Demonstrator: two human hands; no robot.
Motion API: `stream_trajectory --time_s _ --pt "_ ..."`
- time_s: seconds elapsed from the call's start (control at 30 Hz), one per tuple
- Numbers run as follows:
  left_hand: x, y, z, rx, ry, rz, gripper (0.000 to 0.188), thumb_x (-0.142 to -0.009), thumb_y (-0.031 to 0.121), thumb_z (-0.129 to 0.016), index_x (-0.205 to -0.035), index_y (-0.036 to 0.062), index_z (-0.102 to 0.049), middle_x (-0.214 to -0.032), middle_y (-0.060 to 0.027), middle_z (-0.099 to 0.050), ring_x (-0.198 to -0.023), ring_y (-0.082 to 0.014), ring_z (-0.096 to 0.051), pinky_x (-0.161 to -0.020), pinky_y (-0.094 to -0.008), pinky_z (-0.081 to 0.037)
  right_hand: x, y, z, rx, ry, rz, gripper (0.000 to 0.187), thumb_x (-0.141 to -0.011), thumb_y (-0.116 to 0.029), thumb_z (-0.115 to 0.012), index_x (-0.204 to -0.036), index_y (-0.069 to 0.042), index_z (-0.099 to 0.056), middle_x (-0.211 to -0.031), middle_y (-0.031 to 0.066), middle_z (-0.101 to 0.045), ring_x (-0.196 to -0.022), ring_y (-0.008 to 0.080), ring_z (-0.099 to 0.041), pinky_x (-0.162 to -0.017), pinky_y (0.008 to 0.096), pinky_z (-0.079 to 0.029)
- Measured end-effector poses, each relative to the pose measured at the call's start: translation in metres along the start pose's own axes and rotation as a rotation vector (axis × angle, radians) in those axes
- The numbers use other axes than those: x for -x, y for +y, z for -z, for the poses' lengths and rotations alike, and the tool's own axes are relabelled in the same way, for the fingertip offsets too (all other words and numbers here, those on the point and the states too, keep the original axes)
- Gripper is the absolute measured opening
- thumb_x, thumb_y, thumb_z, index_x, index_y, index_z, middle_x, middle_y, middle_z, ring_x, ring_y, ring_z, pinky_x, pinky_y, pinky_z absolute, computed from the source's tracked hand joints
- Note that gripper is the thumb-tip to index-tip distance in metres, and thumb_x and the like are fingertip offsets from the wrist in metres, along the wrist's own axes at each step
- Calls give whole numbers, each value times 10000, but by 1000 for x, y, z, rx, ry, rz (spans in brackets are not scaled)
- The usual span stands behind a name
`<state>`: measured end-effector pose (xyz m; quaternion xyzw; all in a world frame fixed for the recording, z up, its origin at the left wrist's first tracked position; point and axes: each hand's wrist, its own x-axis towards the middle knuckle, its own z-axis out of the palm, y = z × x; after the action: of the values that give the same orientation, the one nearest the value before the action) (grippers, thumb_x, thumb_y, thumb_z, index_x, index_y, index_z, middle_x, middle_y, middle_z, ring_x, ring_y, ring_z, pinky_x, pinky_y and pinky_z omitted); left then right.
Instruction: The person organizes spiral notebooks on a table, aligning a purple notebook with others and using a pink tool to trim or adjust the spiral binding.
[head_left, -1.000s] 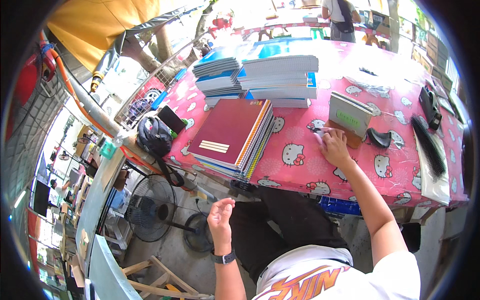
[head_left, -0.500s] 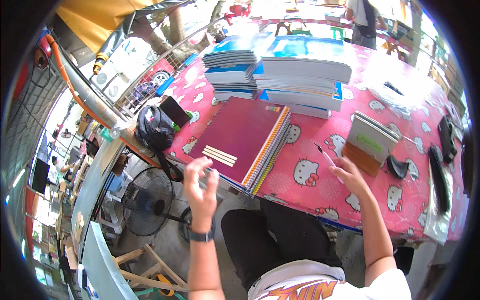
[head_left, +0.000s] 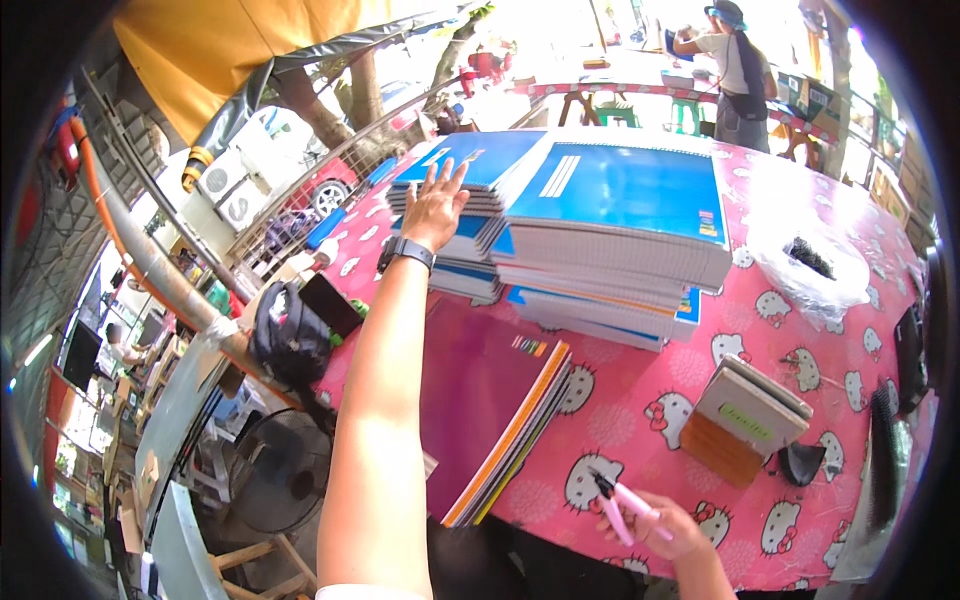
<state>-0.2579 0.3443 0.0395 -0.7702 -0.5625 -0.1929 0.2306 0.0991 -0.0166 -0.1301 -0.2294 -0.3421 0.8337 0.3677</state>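
Note:
My left hand point(head_left: 435, 208) reaches far forward, fingers spread, over the near edge of the left stack of blue notebooks point(head_left: 505, 152). It seems to touch the top one, though its underside is hidden. A taller stack of blue notebooks point(head_left: 630, 195) stands right beside it. My right hand point(head_left: 672, 532) is closed round pliers point(head_left: 628, 500) with pink handles and dark jaws, low above the table's near side. Under my left forearm lies a pile of spiral notebooks with a maroon cover point(head_left: 485, 390) on top, partly hidden by the arm.
The table has a pink patterned cloth point(head_left: 600, 420). On its right are a wooden holder with a grey block point(head_left: 750, 410), a dark curved piece point(head_left: 801, 464) and a plastic bag with black bits point(head_left: 810, 260). A black bag point(head_left: 288, 335) and a fan point(head_left: 275, 470) are left. A person point(head_left: 738, 75) stands beyond.
My left hand has moved from beside the maroon notebook up to the left blue stack. The right hand has dropped nearer with the pliers, whose handles now show spread. The view has tilted up.

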Motion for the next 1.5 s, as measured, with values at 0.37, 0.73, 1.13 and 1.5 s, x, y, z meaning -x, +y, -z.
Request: stream_trajectory --time_s 0.37,0.73,1.13,1.5 --pt "-9 31 -37 85 404 82 321 -910 350 -528 -1101 124 -650 -1039 -130 -572 -1009 -301 -540 -839 -399 -464 1 -15 -15 -53 50 -126 756 -740 -404 -609 -1285 81 -413 -1163 218 -560 -1071 288 -564 -963 404 -423" --pt "-10 9 -39 438 391 -5 251 -882 256 -605 -1076 101 -635 -1021 -166 -495 -956 -330 -535 -825 -395 -466 1 -15 -17 -94 108 -22 760 -704 -404 -609 -1268 73 -431 -1142 275 -536 -1097 328 -533 -978 441 -396" --pt "5 -8 -34 314 173 -41 423 -890 250 -569 -1295 147 -505 -1320 -177 -427 -1209 -323 -449 -999 -407 -389 -1 -7 -7 -286 42 26 769 -769 -459 -601 -1330 19 -383 -1206 242 -524 -1089 344 -549 -934 528 -431" --pt "143 76 118 466 -90 -123 337 -862 229 -626 -1133 28 -622 -1179 -171 -605 -1109 -277 -563 -943 -334 -420 0 -14 -7 -255 -1 139 694 -734 -285 -560 -1325 30 -377 -1168 214 -548 -1060 313 -576 -885 504 -481"
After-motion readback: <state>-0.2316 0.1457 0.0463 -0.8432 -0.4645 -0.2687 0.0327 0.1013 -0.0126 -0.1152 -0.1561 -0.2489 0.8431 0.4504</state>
